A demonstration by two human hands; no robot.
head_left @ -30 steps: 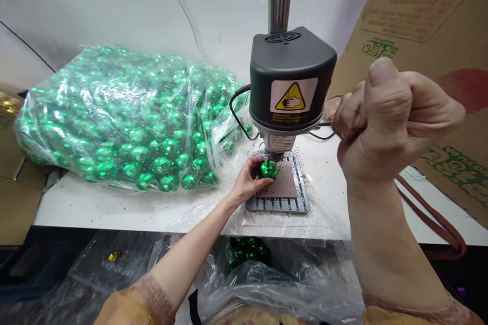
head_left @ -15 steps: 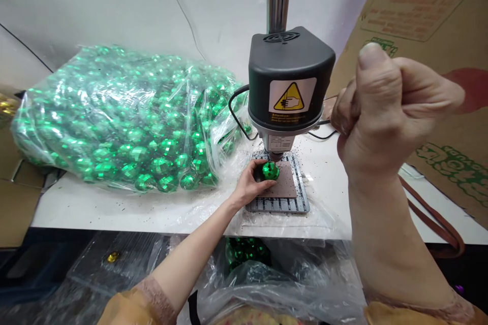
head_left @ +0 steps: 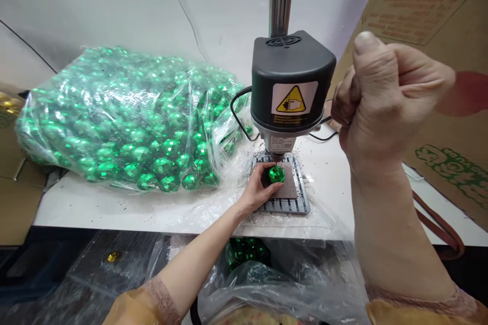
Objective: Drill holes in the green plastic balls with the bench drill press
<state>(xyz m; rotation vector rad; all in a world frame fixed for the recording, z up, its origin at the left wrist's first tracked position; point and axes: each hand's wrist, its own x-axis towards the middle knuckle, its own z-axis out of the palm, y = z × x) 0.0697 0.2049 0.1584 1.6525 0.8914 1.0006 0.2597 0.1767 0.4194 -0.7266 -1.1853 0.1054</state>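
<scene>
A shiny green faceted ball (head_left: 276, 174) is pinched between the thumb and fingers of my left hand (head_left: 257, 189). It sits over the brown board on the drill press base (head_left: 301, 205), directly below the chuck. Whether the bit touches the ball is too small to tell. The black drill press head (head_left: 293, 63) carries a yellow warning label. Right of the head, my right hand (head_left: 385, 96) is raised in a closed grip round the drill press handle (head_left: 326, 119), whose metal rod runs into the fist; the grip itself is hidden by the fingers.
A large clear bag of green faceted balls (head_left: 125, 122) fills the table's left. A cardboard box (head_left: 450, 111) stands at the right, near a brown strap (head_left: 438, 221). Dark shavings dot the white table (head_left: 114, 208). Below its edge, more green balls (head_left: 247, 254) lie in plastic.
The ball and my left hand have shifted slightly right and toward me on the board. My right fist has risen a little. The whole view has moved slightly.
</scene>
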